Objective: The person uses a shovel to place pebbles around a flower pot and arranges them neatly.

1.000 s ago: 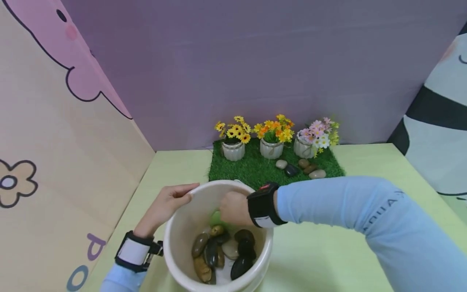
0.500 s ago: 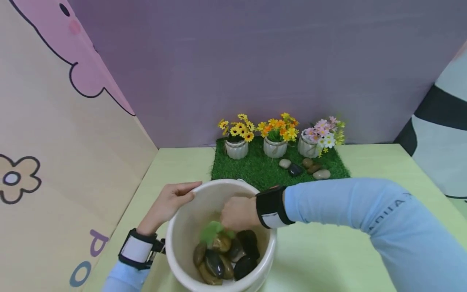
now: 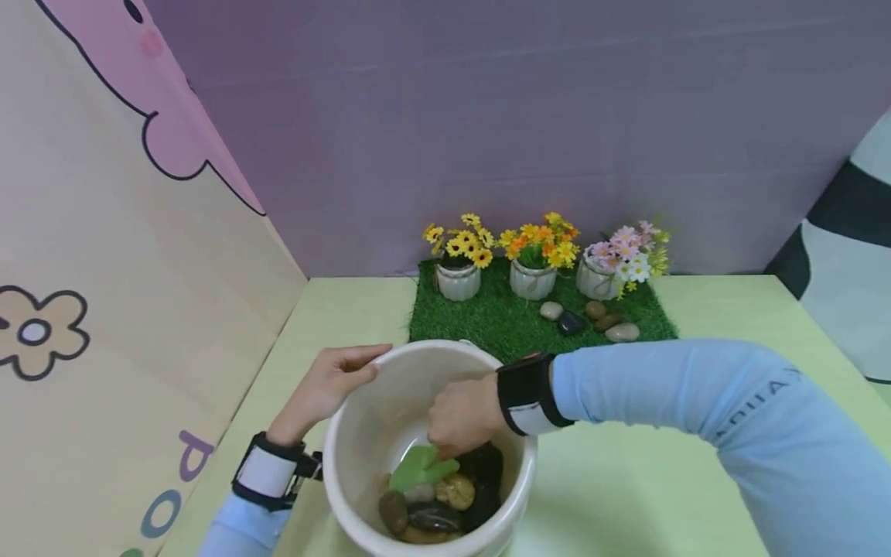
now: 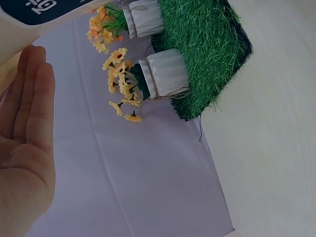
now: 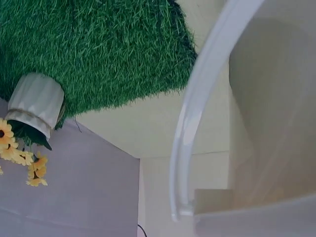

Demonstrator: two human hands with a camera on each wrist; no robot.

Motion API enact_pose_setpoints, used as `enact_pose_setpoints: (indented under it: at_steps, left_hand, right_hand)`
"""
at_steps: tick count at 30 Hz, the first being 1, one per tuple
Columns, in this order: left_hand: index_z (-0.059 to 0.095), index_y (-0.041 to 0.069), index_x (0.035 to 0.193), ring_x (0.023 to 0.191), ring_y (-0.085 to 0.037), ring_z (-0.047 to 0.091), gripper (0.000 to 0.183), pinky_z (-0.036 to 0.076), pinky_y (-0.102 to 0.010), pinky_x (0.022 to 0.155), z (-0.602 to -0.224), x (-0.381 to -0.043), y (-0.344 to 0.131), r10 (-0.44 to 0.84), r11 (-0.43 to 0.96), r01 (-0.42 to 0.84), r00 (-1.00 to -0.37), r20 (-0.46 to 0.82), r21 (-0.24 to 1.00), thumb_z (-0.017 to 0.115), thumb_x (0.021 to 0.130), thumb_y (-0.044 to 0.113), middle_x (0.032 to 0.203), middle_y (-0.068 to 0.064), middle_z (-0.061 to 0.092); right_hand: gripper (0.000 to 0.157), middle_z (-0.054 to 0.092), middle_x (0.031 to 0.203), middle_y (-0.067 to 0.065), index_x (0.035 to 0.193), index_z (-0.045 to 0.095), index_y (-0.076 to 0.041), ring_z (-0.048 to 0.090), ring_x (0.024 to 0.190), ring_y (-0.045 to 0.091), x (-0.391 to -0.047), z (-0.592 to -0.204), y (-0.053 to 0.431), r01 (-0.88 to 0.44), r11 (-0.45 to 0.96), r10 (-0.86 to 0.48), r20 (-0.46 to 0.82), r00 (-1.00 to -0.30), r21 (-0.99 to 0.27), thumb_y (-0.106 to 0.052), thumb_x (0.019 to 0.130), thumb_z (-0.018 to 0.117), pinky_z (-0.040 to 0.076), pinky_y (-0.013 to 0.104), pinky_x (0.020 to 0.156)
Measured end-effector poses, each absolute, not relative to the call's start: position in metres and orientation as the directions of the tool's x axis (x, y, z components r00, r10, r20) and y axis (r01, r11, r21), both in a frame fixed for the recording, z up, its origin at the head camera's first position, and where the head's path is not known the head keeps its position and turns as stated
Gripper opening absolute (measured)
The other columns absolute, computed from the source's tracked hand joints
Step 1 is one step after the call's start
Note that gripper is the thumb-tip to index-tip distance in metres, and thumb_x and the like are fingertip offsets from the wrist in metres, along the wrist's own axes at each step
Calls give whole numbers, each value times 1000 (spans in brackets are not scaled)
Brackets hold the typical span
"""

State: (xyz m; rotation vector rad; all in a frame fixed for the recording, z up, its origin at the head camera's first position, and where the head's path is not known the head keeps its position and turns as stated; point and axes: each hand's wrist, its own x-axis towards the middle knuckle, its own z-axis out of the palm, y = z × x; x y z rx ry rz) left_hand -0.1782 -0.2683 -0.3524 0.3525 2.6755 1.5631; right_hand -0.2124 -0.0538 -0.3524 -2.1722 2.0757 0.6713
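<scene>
Purple backdrop (image 3: 487, 139); green tool (image 3: 418, 469) juts below right fingers (image 3: 447, 427).

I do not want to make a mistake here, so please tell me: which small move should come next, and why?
Probably the right hand should gently draw the green tool it holds through the stones, toward the near side of the bucket: most visible stones inside lie there, and the left hand, touching the rim, may steady it.

White bucket (image 3: 369, 437) of stones (image 3: 433, 517).
Right hand (image 3: 465, 416) inside, holding a green piece (image 3: 416, 467); left hand (image 3: 332, 381) touching the rim (image 3: 332, 468); flowerpots (image 3: 533, 281) behind.
</scene>
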Motion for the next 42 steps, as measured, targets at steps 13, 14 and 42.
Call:
enact_pose_setpoints:
  at_steps: [13,14,42]
  left_hand:
    - [58,6,123,80,-17,68,34,57,-30,64,-350,-176,-266,204,448,159,-976,72,880,56,90,15,112,-17,64]
    - [58,6,123,79,-17,67,34,57,-30,64,-350,-177,-266,205,448,160,-976,72,880,56,90,15,112,-18,64]
    - [60,5,120,90,-24,67,32,57,-28,69,-355,-173,-263,138,423,174,-982,126,889,58,88,12,116,-15,63]
  right_hand:
    - [30,66,67,-9,71,67,-26,59,55,10,-221,-351,-50,-950,-55,-926,-372,-67,307,-46,87,52,47,26,47]
    - [28,66,67,-10,72,67,-28,59,55,9,-221,-351,-50,-932,-72,-938,-343,-59,356,-47,87,52,46,26,45]
    - [29,65,70,-8,79,69,-21,58,62,10,-225,-366,-61,-994,-95,-787,-615,46,48,-38,91,49,47,24,56]
